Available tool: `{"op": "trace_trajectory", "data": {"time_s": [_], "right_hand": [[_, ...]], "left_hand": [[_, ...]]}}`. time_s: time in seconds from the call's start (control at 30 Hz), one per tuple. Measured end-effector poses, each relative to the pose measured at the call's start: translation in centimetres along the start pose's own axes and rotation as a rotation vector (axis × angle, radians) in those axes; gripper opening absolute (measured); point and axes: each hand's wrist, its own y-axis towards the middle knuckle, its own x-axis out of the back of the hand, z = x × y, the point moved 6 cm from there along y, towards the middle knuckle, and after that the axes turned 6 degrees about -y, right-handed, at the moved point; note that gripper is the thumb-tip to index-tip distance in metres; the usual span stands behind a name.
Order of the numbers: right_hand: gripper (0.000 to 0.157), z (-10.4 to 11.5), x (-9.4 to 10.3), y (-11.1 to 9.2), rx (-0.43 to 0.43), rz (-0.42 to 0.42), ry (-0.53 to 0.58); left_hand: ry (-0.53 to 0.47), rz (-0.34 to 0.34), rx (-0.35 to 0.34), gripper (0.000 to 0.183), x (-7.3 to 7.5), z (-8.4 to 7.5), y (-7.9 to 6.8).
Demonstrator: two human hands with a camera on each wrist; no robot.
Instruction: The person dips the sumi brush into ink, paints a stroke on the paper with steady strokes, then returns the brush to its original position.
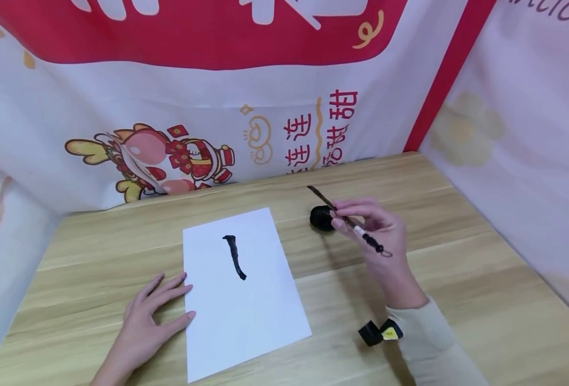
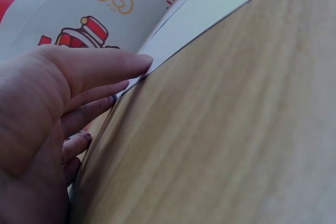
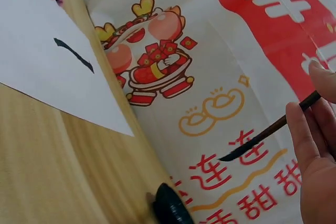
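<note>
My right hand [image 1: 376, 236] pinches a calligraphy brush [image 1: 372, 241] between thumb and fingers, over the table's right half. The brush is tilted, its dark bristles pointing away to the upper left and its hanging loop toward me. In the right wrist view the black brush tip [image 3: 236, 153] touches nothing. A small round black container [image 1: 320, 219] stands just beyond that hand, partly behind it. On a white sheet of paper [image 1: 250, 316] lies one black ink stroke [image 1: 235, 257]. My left hand [image 1: 144, 321] rests with spread fingers at the sheet's left edge; its thumb [image 2: 115, 66] touches the paper.
The wooden table [image 1: 482, 268] meets a printed cloth backdrop [image 1: 207, 96] along its far edge, with another cloth [image 1: 521, 161] on the right. Beside my right sleeve [image 1: 438, 338] is a black object with a yellow label [image 1: 381, 332].
</note>
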Motion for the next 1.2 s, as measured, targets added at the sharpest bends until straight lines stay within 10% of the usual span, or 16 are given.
{"op": "trace_trajectory", "data": {"time_s": [0.2, 0.73, 1.2], "right_hand": [[0.021, -1.8, 1.5, -0.7, -0.080, -0.035, 0.042], [0.022, -4.9, 5.3, -4.4, -0.266, 0.047, -0.344], [0.017, -4.6, 5.9, -5.5, -0.186, 0.145, -0.414]], "left_hand": [[-0.003, 0.003, 0.005, 0.052, 0.0, 0.0, 0.0], [-0.011, 0.021, 0.011, 0.051, -0.1, -0.3, 0.1], [-0.004, 0.022, 0.012, 0.051, -0.1, -0.3, 0.1]]}}
